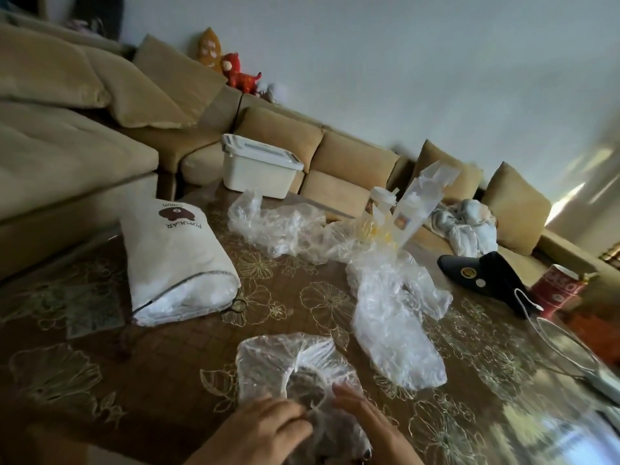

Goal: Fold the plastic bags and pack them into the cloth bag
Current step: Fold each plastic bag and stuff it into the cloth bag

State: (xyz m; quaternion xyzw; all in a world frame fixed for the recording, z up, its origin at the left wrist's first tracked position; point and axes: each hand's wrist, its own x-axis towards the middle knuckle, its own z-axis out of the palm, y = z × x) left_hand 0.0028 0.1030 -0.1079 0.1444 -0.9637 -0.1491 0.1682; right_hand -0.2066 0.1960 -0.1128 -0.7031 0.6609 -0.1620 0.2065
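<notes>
At the table's (167, 380) near edge my left hand (265, 427) pinches the plastic bag's (285, 360) bunched end while my right hand (362, 417), fingers straight, presses it flat for folding (the cloth bag (174, 260) lies near the left edge, mouth toward me).

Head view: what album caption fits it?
Left hand grips, right hand touches a crumpled clear plastic bag on the floral brown table; the white cloth bag lies unzipped beyond.

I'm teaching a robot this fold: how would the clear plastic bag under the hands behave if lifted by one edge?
Probably very floppy: the clear plastic bag lies crumpled, so it would likely sag and bunch. It looks thin and see-through, so likely very light. On the shiny table a push may just crumple it.
</notes>
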